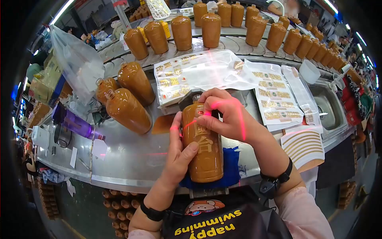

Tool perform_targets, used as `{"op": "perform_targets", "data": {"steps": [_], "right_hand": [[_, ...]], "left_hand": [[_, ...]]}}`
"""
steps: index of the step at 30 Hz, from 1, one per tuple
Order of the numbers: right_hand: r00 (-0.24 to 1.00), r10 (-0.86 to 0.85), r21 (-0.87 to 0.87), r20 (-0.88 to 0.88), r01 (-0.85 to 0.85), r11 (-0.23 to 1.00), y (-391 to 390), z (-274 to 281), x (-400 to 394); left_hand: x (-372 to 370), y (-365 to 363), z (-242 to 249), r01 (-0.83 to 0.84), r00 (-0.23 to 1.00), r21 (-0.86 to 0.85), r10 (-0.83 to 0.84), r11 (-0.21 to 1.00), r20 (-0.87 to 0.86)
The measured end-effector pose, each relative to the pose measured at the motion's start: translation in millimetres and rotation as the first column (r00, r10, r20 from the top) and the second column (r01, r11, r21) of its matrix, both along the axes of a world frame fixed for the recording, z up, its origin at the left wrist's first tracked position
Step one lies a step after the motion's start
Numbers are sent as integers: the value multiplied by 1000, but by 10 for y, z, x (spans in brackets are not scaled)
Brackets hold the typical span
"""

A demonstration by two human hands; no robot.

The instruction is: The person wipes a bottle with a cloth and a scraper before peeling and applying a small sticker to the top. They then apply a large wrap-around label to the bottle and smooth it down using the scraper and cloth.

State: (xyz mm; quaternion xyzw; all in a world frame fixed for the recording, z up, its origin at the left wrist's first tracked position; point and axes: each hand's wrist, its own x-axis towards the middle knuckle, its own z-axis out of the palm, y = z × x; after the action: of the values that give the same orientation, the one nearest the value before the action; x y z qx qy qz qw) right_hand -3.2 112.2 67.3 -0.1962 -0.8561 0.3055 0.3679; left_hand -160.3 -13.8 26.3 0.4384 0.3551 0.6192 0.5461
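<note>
A glossy brown bottle (pixel 206 163) lies tilted on a blue cloth (pixel 231 163) in front of me, its neck pointing away. Gold characters run down its front, with a small red mark near the shoulder. My left hand (pixel 179 157) grips the bottle's left side, thumb across the front and fingers along the edge. At the upper front, my right hand (pixel 225 115) is closed, its thumb and curled fingers pressed against the shoulder. Whatever is between those fingertips is too small to make out. Red laser lines cross both hands and the bottle.
Three brown bottles (pixel 129 111) stand to the left. Sheets of gold stickers (pixel 274 93) lie beyond and to the right, near curved gold-striped strips (pixel 304 145). A conveyor (pixel 167 59) carries many bottles at the back. A sink (pixel 328 105) is at right, a purple bottle (pixel 73 121) at left.
</note>
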Motion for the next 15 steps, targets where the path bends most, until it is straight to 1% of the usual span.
{"op": "perform_targets", "data": {"steps": [2, 8, 15], "right_hand": [[1000, 1, 3, -1, -1, 1000, 5, -8, 4], [1000, -2, -12, 16, 2, 1000, -3, -7, 17], [999, 22, -44, 24, -21, 999, 17, 15, 25]], "left_hand": [[15, 4, 6, -9, 999, 12, 9, 1000, -47], [57, 0, 74, -45, 994, 18, 46, 999, -103], [50, 13, 46, -72, 983, 24, 75, 997, -167]]}}
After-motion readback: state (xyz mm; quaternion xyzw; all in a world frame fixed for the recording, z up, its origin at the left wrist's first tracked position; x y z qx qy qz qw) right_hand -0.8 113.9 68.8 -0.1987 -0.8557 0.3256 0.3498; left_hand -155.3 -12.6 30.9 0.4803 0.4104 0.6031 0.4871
